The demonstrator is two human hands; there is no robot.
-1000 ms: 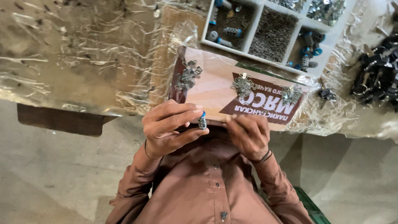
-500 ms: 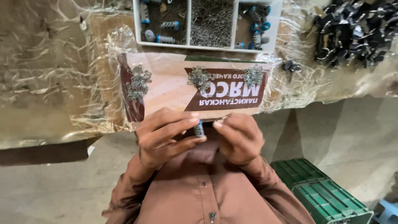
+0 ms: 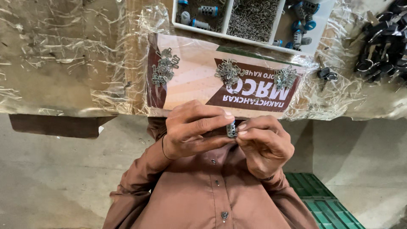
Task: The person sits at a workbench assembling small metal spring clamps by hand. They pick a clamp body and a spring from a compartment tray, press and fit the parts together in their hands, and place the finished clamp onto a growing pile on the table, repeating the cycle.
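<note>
Small metal cylinder (image 3: 231, 129) pinched between left hand (image 3: 193, 129) and right hand (image 3: 265, 142) fingertips, below the plastic-wrapped workbench (image 3: 63, 63); concrete floor (image 3: 51, 178) beneath.

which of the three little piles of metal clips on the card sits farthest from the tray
The leftmost pile, on the card's pale end; the other two lie close below the tray.

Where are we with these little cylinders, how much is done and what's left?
Done: some blue-tipped cylinders lie in the white tray, though whether they are finished cannot be told. In hand: the left hand and right hand pinch one small cylinder between fingertips. Left: three piles of metal clips sit on the cardboard, and black parts are heaped at right.
</note>
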